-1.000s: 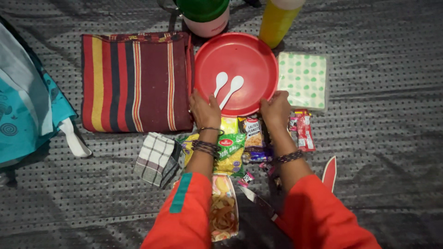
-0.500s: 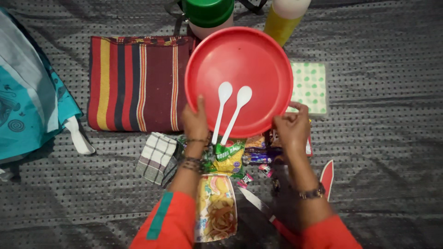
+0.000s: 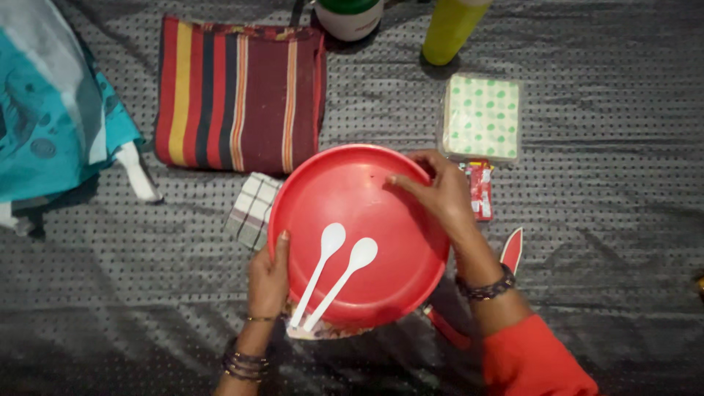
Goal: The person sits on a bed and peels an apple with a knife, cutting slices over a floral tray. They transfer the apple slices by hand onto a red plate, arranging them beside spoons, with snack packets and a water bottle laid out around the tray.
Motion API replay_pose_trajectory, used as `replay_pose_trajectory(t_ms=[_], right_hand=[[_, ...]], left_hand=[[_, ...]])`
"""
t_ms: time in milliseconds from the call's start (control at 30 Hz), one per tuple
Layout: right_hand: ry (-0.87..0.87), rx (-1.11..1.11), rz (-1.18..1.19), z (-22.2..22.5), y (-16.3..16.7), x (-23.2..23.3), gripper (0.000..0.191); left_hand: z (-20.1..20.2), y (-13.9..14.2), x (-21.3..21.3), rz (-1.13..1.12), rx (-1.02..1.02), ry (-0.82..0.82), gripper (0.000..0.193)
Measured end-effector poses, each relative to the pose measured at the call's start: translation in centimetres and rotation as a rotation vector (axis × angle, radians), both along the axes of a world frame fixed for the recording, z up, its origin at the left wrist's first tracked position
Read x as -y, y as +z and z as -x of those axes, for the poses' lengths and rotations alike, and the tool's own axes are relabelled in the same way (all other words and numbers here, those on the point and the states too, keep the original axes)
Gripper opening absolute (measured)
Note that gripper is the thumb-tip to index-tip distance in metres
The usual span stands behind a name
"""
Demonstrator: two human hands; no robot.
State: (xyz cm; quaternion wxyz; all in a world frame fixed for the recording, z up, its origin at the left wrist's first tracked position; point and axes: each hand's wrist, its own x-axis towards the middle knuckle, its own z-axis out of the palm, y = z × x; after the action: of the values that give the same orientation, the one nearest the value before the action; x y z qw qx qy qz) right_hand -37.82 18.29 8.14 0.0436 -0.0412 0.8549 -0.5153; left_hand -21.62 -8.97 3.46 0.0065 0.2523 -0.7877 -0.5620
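Under red plate (image 3: 367, 202), mostly hidden snack packets (image 3: 323, 331); hand (image 3: 268, 279) at rim.

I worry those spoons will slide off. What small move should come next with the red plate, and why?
Probably level the round red plastic plate and lower it gently: the left hand and right hand grip opposite rims, and two loose white plastic spoons lie near its lower edge.

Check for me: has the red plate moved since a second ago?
Yes. The red plate, held by the left hand and right hand, has come toward the person, away from the napkin pack and striped bag.
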Motion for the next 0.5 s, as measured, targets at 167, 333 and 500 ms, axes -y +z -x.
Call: replay_pose_trajectory(t_ms=[167,333,500], right_hand=[[0.006,0.184,-0.256,-3.8,1.9,5.8,0.054],[0.027,0.111,-0.473,-7.3,2.2,10.5,0.054],[0.051,-0.105,-0.437,-10.5,1.0,14.3,0.042]], left_hand=[[-5.5,1.2,2.7,-0.126,0.174,0.145,0.047],[-9.5,1.3,5.9,-0.057,-0.158,0.087,0.051],[-13.1,2.1,8.7,-0.076,0.154,0.171,0.046]])
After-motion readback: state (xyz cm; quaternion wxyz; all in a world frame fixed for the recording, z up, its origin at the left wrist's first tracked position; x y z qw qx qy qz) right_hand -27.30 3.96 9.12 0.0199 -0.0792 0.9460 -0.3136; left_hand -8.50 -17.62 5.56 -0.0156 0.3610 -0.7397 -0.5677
